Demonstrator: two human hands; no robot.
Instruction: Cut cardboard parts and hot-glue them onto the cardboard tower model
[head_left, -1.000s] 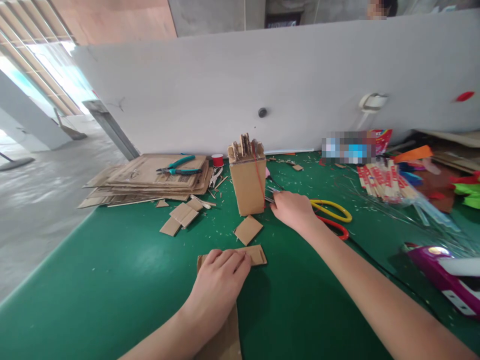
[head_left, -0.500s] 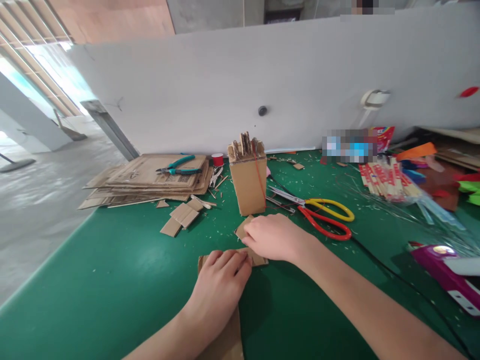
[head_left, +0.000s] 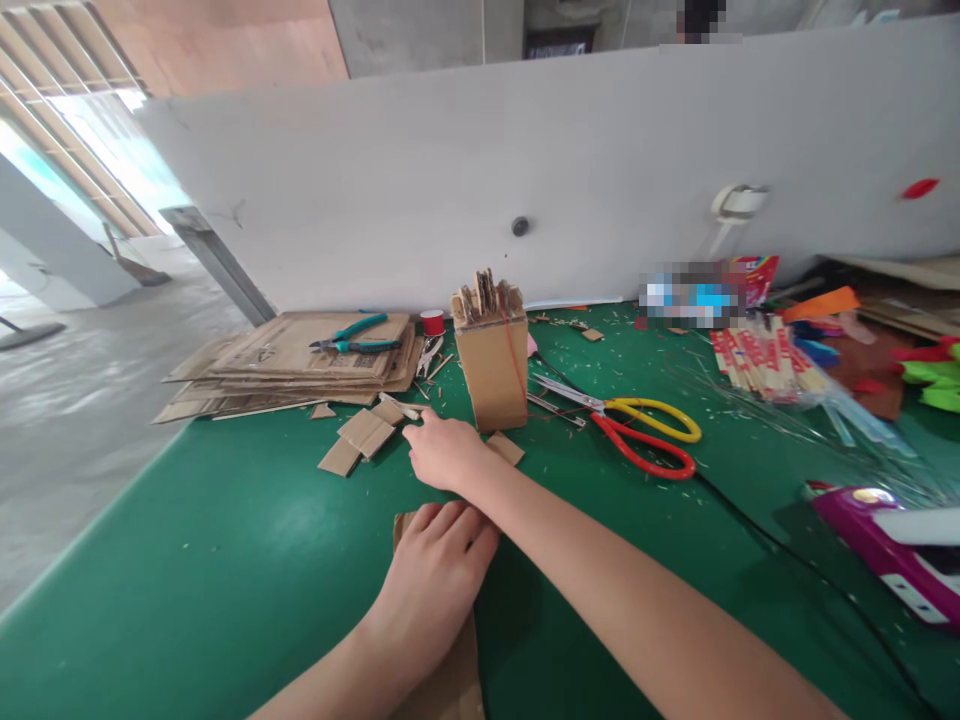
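While the left hand (head_left: 442, 565) lies over a cardboard strip (head_left: 454, 680) near the table's front, its fingers bent and drawn close together, the right hand (head_left: 442, 455) reaches across just beyond it, at twelve o'clock from the left. One cannot tell whether the left hand grips an edge or merely presses down. The right hand is narrow, with two fingertips slightly apart at its far left; its palm side is hidden, so whether it holds anything cannot be told either.

Taking the right hand as the centre of the dial, pale sticks (head_left: 405, 406) lie at about eleven o'clock, right by the fingertips (contact is unclear), and overlapping cardboard pieces (head_left: 366, 432) lie near, between nine and ten. A small cardboard square (head_left: 508, 447) sits at three o'clock, partly covered by the forearm. The cardboard box (head_left: 493, 378) stands upright at one o'clock, with cardboard ridges on top and a red thread down its front.

Farther off at ten o'clock is a cardboard stack (head_left: 300, 365), bearing teal-handled pliers (head_left: 354, 342). Scissors (head_left: 645, 435) with one yellow and one red handle lie toward three o'clock, well apart from the hand, their blades toward the box, all upon the green table (head_left: 247, 540).
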